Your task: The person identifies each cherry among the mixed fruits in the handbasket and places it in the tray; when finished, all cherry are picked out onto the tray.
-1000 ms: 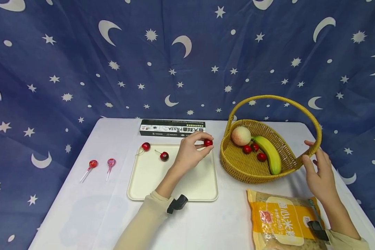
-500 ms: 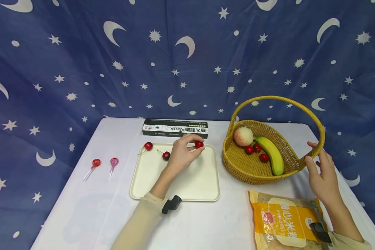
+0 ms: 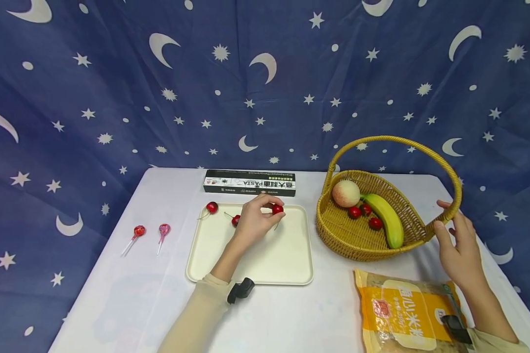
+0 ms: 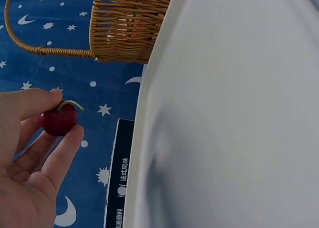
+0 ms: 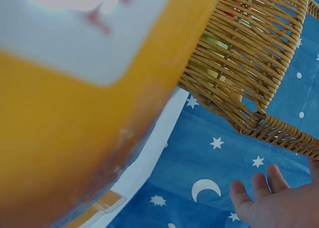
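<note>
Pinching with thumb and fingertips, the left hand has its grip closed on a cherry low over the far part of the cream tray. Small, round and glossy, it could well squirt out of so light a pinch and roll on the tray's smooth flat floor; its thin curved green stem gives little purchase. Two more cherries lie on the tray near the hand. To the right, the right hand hovers with fingers apart just beside the woven wicker basket, which holds a peach, a banana and cherries. A crinkly orange bag lies on the white desk.
</note>
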### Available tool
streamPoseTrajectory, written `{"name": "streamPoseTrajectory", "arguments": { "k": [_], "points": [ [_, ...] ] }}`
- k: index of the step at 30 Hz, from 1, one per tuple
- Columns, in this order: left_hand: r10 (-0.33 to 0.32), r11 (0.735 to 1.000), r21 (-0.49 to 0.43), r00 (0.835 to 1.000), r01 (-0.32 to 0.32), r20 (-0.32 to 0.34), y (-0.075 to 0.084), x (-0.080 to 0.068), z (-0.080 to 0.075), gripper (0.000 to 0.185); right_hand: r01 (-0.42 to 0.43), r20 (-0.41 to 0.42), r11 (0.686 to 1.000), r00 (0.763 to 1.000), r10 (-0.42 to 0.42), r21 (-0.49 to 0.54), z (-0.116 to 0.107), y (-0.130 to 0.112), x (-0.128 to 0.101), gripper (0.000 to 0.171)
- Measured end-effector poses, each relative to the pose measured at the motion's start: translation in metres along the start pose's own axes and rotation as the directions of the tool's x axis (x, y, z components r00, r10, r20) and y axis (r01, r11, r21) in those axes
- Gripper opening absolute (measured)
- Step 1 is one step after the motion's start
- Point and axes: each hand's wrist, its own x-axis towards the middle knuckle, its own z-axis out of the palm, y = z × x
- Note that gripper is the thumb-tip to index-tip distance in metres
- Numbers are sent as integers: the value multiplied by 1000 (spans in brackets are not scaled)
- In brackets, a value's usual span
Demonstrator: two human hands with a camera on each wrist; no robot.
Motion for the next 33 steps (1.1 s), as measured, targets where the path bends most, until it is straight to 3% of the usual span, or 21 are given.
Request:
{"name": "streamPoseTrajectory", "arguments": {
  "k": [5,13,24,33],
  "points": [
    [-41,998,38,999,40,21,0,0,1,21,8,-6,1000,1000,-8,4,0,1,-1,50],
    [-132,982,151,985,115,107,-6,4,0,24,0,1,1000,1000,0,-2,-1,1,-1,50],
    [-123,945,318,986,81,114,-14,8,2,20,13,5,1000,1000,-13,9,-1,-1,0,49],
    [-145,881,469,979,62,142,-14,9,6,20,-7,9,1000,1000,7,5,-1,-2,1,50]
  ]
}}
